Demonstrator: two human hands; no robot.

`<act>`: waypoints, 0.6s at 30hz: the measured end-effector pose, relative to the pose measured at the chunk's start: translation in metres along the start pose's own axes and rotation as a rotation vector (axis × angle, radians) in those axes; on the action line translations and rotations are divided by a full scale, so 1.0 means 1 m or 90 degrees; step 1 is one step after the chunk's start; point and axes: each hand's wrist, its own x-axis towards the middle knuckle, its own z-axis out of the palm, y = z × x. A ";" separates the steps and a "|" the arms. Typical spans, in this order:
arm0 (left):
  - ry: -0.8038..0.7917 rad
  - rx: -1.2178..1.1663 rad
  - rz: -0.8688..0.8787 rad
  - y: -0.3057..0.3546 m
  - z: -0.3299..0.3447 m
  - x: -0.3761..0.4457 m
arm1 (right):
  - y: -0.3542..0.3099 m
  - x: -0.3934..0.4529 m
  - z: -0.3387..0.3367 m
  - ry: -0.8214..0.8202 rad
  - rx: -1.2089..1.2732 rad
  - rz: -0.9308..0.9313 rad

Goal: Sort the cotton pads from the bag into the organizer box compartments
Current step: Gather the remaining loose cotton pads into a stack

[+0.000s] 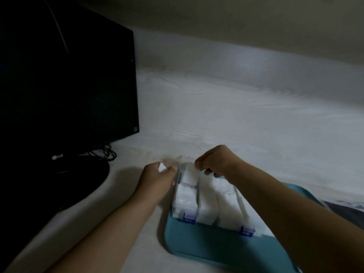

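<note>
Looks nearly done; organizer box (204, 201) at the desk's near edge has most compartments packed white; left hand (157, 179) grips a cotton pad (162, 167), right hand (217, 161) pinches one over the far-left compartment; bag not visible.

I see a pale desk (226, 123) with a faint wood grain, dimly lit. At ten o'clock stands a dark monitor (65, 83), switched off, on a round black base (82, 182), with black cables (104, 152) looped behind it. A plain beige wall (236, 22) runs along twelve o'clock.
</note>
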 end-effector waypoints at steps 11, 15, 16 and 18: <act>-0.028 0.018 0.017 -0.009 0.007 0.001 | 0.013 0.019 0.024 0.062 -0.023 -0.006; -0.024 0.061 0.030 -0.012 0.008 0.003 | 0.023 0.022 0.031 0.099 -0.011 -0.046; -0.023 0.071 0.033 -0.012 0.008 0.003 | 0.024 0.021 0.033 0.106 -0.007 -0.055; -0.021 0.085 0.041 -0.013 0.009 0.005 | 0.027 0.020 0.035 0.121 -0.004 -0.068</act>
